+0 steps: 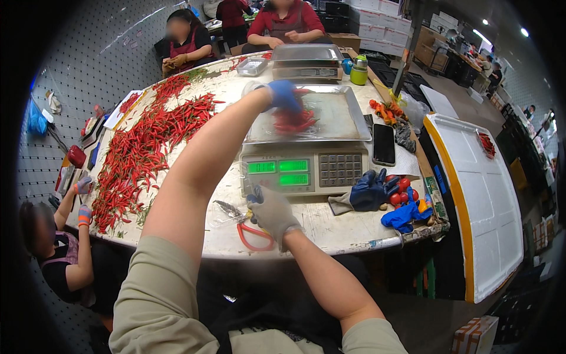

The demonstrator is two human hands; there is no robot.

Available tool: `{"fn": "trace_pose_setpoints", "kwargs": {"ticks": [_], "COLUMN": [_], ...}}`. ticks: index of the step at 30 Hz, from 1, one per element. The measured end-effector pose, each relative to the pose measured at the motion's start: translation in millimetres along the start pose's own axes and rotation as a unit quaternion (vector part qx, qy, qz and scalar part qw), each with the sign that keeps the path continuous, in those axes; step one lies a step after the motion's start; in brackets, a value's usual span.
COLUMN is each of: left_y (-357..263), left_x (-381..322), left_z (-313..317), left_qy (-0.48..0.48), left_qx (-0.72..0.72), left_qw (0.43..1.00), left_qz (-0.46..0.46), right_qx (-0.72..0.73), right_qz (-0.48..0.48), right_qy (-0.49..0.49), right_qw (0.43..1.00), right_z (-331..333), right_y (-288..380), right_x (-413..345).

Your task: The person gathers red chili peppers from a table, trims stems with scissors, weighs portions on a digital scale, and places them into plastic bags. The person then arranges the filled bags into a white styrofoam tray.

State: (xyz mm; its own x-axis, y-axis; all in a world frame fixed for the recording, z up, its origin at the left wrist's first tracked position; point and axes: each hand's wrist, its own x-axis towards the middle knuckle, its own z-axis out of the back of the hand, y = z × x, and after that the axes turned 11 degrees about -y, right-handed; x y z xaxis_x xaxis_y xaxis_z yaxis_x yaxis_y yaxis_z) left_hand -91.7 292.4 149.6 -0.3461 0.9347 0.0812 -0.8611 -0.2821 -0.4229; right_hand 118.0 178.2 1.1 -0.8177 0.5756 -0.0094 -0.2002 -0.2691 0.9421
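My left hand [285,95], in a blue glove and blurred, is over the metal pan [342,110] of a digital scale. Its fingers are around some red chilies [292,119], just above or in a clear plastic tray whose outline is faint. My right hand [274,214], in a grey glove with blue fingers, is curled before the scale's lit display [278,171]. Faint clear plastic shows by its fingertips, but whether it is held is unclear. Red-handled scissors [256,241] and snips [230,210] lie beside and partly under this hand.
A large heap of red chilies [141,159] covers the table's left side. To the right lie a phone [383,144], a blue-and-grey glove [371,190], tomatoes [400,192] and orange peppers [387,111]. A second scale [307,64] and a green bottle [358,71] stand behind. Several people work around.
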Motion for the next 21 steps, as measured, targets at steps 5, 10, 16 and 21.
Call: {"fn": "trace_pose_setpoints", "kwargs": {"ticks": [5, 10, 16, 21], "left_y": [-7.7, -6.7, 4.7, 18.6], "left_x": [7.1, 11.7, -7.2, -40.0], "left_z": [-2.6, 4.6, 32.8, 56.8], "left_qy": [0.008, -0.057, -0.078, -0.083], "left_qx": [0.079, 0.051, -0.14, -0.274], "left_qw": [0.997, 0.997, 0.987, 0.958], "left_qz": [-0.006, -0.02, -0.012, 0.022], "right_qx": [0.022, 0.038, 0.091, 0.146], "right_qz": [0.0, 0.001, -0.03, -0.059], "right_qy": [0.004, -0.019, -0.021, -0.042], "right_qw": [1.0, 0.999, 0.995, 0.987], "right_z": [-0.8, -0.5, 7.7, 10.7], "right_y": [-2.4, -2.7, 9.3, 10.0], "right_x": [0.1, 1.1, -2.7, -0.8]}}
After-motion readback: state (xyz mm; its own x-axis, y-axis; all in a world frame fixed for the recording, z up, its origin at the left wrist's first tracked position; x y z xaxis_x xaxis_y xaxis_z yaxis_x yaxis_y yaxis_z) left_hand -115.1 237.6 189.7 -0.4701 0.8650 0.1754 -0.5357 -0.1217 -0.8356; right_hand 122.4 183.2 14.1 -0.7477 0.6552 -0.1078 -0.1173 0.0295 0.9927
